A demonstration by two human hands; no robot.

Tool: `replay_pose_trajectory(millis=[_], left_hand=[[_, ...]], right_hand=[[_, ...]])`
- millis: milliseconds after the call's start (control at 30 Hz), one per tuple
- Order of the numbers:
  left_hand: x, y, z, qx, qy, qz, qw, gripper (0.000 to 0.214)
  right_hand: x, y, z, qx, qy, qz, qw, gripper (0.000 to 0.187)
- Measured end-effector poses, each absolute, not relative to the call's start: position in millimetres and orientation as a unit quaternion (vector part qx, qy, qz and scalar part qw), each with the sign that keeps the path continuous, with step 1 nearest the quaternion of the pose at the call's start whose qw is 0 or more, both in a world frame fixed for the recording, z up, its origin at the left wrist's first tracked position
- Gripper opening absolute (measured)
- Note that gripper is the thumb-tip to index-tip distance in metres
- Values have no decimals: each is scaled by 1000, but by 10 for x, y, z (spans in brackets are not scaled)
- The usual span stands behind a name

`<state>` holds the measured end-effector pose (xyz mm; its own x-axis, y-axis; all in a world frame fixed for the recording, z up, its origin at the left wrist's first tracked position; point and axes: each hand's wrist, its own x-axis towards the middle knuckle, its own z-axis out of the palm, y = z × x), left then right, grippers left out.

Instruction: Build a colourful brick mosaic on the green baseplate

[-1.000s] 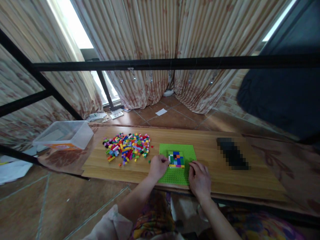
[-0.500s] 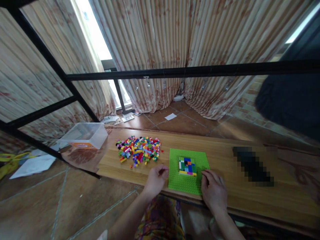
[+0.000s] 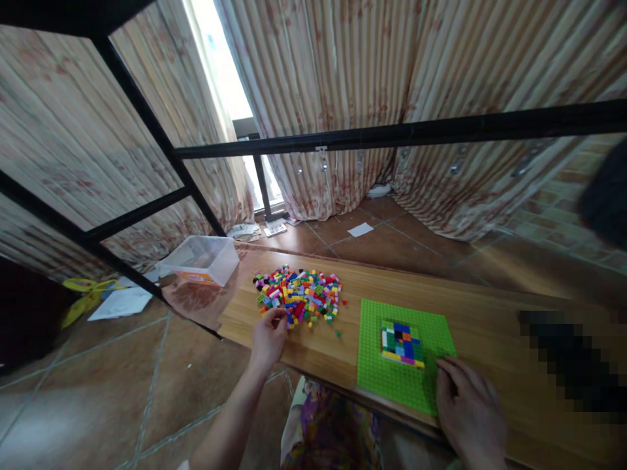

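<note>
My left hand (image 3: 269, 336) is at the near left edge of a pile of loose toy bricks (image 3: 313, 294), thumb and fingertips pinched together. What lies between those fingertips, if anything, is too small to make out. A green studded baseplate (image 3: 372, 382) lies flat on the board to the right of the pile. On its middle sits a low block of built-up bricks (image 3: 402, 343) in blue, green, white, yellow and other colours. At the plate's right edge my right hand (image 3: 467, 401) rests with curled fingers, the fingertips gripping that edge.
The long wooden board (image 3: 333, 352) carries the bricks and plate. One small green brick (image 3: 338, 333) and a red one (image 3: 344, 303) lie apart from the pile. A clear plastic box (image 3: 208, 261) stands at the left. A black metal rail (image 3: 372, 136) runs across behind.
My left hand has moved left from beside the baseplate to the brick pile. The right hand stays at the plate's right edge. The view has swung to the left.
</note>
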<state>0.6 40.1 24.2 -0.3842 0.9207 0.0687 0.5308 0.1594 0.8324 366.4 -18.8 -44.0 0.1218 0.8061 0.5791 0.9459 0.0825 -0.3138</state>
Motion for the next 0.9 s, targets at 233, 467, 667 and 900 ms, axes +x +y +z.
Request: replay_pose_trajectory(millis=[233, 467, 667, 900], left_hand=[[-408, 542, 331, 477, 768, 395, 166, 18], [-53, 561, 309, 548, 720, 388, 177, 16], [493, 564, 377, 693, 627, 317, 161, 20], [776, 726, 393, 744, 623, 203, 131, 20]], right_hand=[[3675, -190, -435, -662, -661, -119, 331, 36], [3655, -198, -424, -675, -652, -113, 325, 37], [3641, -200, -422, -679, -648, -95, 333, 34], [3608, -202, -381, -684, -643, -100, 328, 34]])
